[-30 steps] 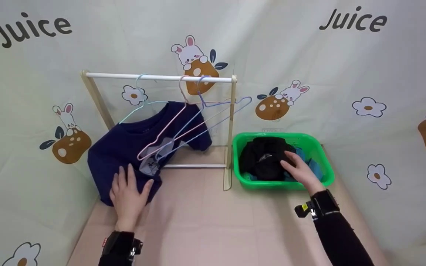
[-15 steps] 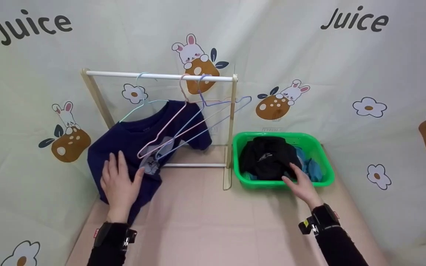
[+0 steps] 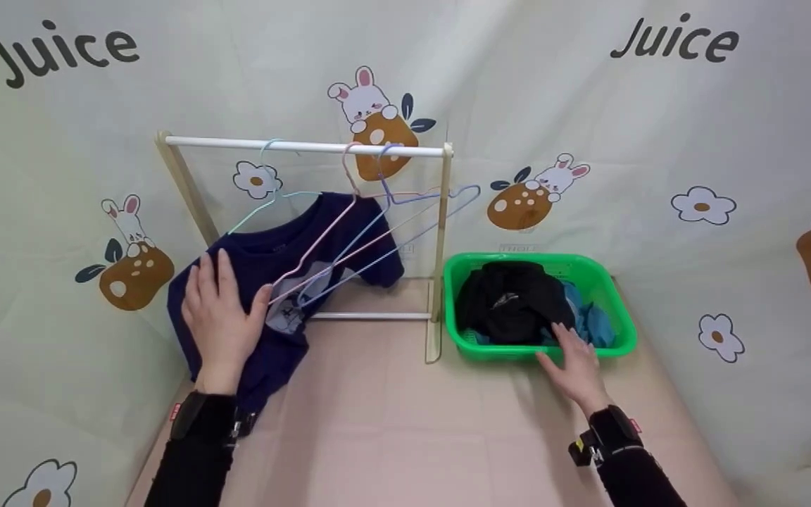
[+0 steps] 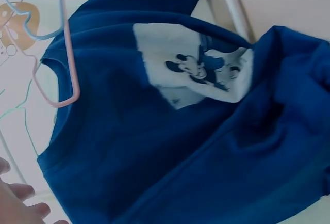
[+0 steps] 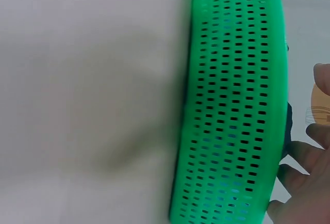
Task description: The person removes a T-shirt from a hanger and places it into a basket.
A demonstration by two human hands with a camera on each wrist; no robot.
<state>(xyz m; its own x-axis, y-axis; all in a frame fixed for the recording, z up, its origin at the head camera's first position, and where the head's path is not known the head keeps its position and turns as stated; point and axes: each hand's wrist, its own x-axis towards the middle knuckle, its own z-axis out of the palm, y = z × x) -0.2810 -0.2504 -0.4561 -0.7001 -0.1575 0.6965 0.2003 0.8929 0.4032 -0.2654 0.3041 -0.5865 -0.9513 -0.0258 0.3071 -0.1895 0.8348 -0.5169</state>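
Observation:
A navy T-shirt (image 3: pixel 236 282) with a pale cartoon print hangs from a mint-green hanger (image 3: pixel 254 215) at the left of the rack. My left hand (image 3: pixel 219 317) is over the shirt's left side in the head view, fingers fairly straight and spread. In the left wrist view its fingertips show at the lower left, beside the shirt's collar. My right hand (image 3: pixel 578 370) is at the front rim of the green basket (image 3: pixel 622 338), fingers extended and holding nothing. Inside the basket lie a black garment (image 3: pixel 514 303) and blue cloth (image 3: pixel 597 325).
A small rack (image 3: pixel 441 239) with a white top bar (image 3: pixel 222 144) stands on the beige tabletop (image 3: pixel 391 408). A pink hanger (image 3: pixel 321 243) and a blue hanger (image 3: pixel 412 201), both bare, hang from it in front of the shirt. A printed curtain (image 3: pixel 659 127) surrounds the back.
My left hand has slid up and slightly left over the shirt, toward its shoulder. The right hand has drawn back from above the black garment to the basket's front rim.

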